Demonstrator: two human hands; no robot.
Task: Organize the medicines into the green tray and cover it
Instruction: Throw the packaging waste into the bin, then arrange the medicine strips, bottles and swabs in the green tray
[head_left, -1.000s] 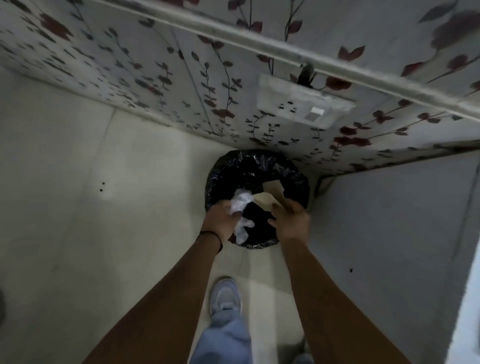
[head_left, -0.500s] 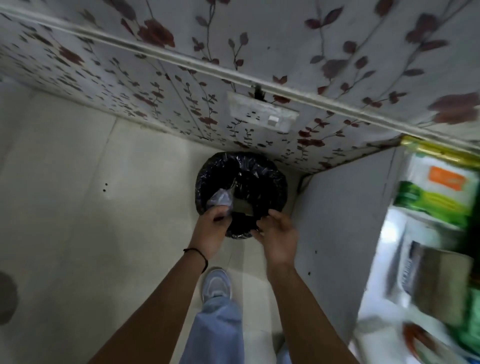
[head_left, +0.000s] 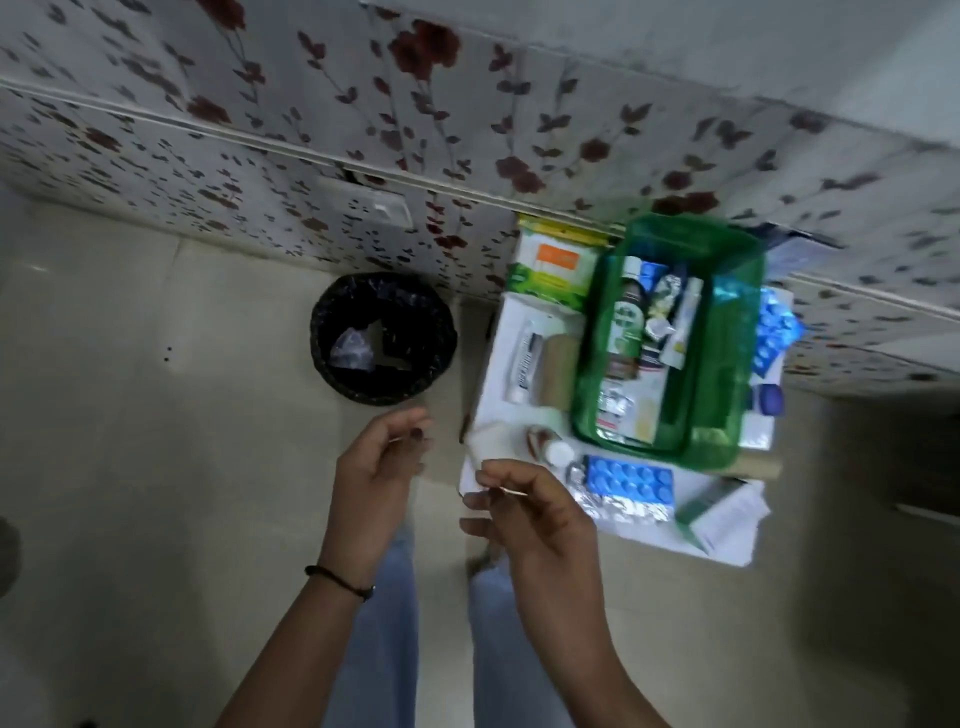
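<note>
White table (head_left: 748, 436) bears green tray (head_left: 727, 364); both hands apparently empty.

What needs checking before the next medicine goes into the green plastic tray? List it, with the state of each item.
1. Left hand free: ok, open and holding nothing.
2. Right hand free: ok, fingers loosely curled, nothing in them.
3. Wrappers binned: ok, crumpled plastic lies in the round black-lined waste bin.
4. Room in the green plastic tray: ok, bottles and tubes fill the left part, the right side looks bare.
5. Medicines left outside: not ok, the blue blister strip, a white-capped small bottle and a white tube remain on the white surface.
6. Tray cover located: cannot tell.
</note>
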